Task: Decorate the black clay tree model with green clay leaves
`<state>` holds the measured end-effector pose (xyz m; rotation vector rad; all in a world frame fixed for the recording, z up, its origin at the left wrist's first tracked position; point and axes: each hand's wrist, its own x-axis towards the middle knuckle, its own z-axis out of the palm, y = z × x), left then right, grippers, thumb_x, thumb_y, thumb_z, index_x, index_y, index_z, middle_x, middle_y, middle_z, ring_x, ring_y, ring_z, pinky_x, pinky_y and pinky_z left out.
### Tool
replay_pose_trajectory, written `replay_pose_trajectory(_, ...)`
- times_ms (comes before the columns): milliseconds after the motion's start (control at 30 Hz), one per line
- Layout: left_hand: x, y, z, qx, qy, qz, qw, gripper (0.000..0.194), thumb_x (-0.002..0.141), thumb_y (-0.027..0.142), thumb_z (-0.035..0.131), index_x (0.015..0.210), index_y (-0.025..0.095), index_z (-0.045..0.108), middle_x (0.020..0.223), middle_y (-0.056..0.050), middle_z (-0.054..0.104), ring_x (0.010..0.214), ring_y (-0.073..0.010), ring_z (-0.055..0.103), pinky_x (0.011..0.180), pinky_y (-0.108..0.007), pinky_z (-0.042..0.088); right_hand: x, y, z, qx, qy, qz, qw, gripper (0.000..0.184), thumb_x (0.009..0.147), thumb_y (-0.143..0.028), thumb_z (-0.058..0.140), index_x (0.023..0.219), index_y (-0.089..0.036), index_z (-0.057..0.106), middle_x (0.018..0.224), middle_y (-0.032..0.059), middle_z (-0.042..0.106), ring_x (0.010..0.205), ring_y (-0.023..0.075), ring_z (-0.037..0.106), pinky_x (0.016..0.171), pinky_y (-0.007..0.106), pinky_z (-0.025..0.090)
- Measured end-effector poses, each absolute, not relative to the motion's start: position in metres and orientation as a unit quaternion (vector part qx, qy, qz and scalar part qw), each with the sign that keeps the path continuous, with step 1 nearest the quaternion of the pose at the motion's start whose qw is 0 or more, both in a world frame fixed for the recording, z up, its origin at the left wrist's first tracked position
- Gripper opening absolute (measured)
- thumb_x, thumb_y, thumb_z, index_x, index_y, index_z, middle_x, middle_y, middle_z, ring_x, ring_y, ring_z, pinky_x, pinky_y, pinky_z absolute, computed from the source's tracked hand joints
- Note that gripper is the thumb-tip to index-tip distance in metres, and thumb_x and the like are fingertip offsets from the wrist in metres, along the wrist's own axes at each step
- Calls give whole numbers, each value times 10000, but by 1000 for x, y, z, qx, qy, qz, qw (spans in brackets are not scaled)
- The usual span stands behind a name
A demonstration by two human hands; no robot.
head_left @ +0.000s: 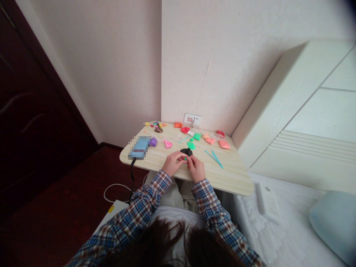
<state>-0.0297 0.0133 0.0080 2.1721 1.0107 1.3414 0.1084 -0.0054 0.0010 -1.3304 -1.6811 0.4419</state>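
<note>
My left hand (pixel 172 163) and my right hand (pixel 197 168) meet over the table's front edge, fingertips pinched together around a small piece of green clay (pixel 185 158). Most of that piece is covered by the fingers. Just behind them lies a round black object (pixel 185 151), partly hidden by my hands; its kind is unclear. Farther back are a flattened lump of green clay (pixel 191 145) and a green packet (pixel 197 137). Two light-blue clay tools (pixel 217 159) rest to the right of my right hand.
The pale wooden table (pixel 233 174) also bears a pixelated blue rectangle (pixel 140 147), purple clay (pixel 153 141), a pink packet (pixel 167 144), a brown figure (pixel 158 128) and several red and orange packets along the back. A wall socket (pixel 193 119) sits behind; a white mattress (pixel 289 233) is at right.
</note>
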Motion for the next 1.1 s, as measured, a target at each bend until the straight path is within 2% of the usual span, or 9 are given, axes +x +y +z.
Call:
replay_pose_trajectory(267,-30,15,8,764,358,486,230,102,777,199,642,863,145,658,787,-26,637,706,-130,596,675,-243,501,108,-6,2,-538,-685,178,457,394,893,-446,347,584,-216,426,498,-33,447,501,124,440,540,242,307)
replay_pose_trajectory(433,-32,15,11,748,364,501,237,63,791,171,614,821,147,664,768,-25,624,717,-134,587,684,-247,486,107,-7,3,-524,-695,184,456,408,918,-425,302,613,-213,469,508,-27,485,501,126,472,550,242,329)
replay_pose_trajectory(600,-32,14,11,736,364,512,253,58,786,177,619,800,149,668,781,-31,619,732,-142,577,689,-253,475,107,-8,2,-510,-701,190,460,321,895,-421,381,728,-204,546,549,-28,521,518,127,494,539,233,343)
replay_pose_trajectory(800,-34,15,12,719,350,523,296,78,767,211,644,781,153,694,773,-40,628,738,-153,583,691,-264,480,108,-8,1,-501,-701,188,472,328,900,-399,380,692,-202,538,547,-30,492,523,122,477,549,233,343)
replay_pose_trajectory(1000,-40,20,11,687,321,541,365,193,789,288,617,889,155,715,895,-73,663,824,-170,613,749,-287,509,107,-11,6,-467,-721,197,472,342,925,-371,316,781,-198,574,583,-20,524,560,126,516,575,232,378)
replay_pose_trajectory(1100,-42,23,9,670,314,542,398,219,788,297,615,923,159,717,950,-79,667,872,-176,610,769,-284,505,106,-12,7,-454,-731,197,469,284,907,-361,377,799,-200,585,598,-21,541,575,129,527,594,236,394)
